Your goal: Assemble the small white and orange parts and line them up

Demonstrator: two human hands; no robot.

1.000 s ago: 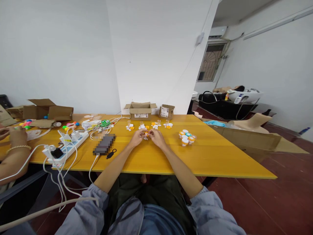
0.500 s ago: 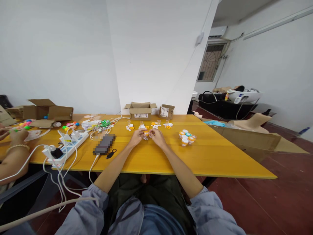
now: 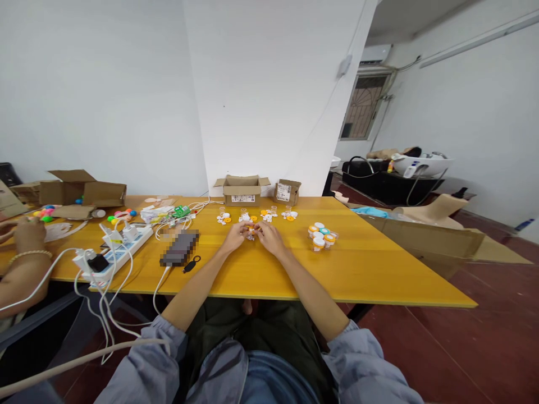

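As our right hand [image 3: 269, 235] draws closer to our left hand [image 3: 236, 235] than before, both grasp a small orange-and-white piece [image 3: 251, 229] between them.

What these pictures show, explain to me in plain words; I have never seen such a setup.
There is no machine: a person works with two bare hands. One camera, worn on the head, looks forward and down, so every picture shares that viewpoint.

The left hand and right hand meet over a yellow-brown table, holding a small orange-and-white piece, mostly hidden by fingers.

Beyond lie small white and orange parts and two cardboard boxes. Lidded clear jars cluster to the right; a power strip lies left. Another person's hand is at far left.
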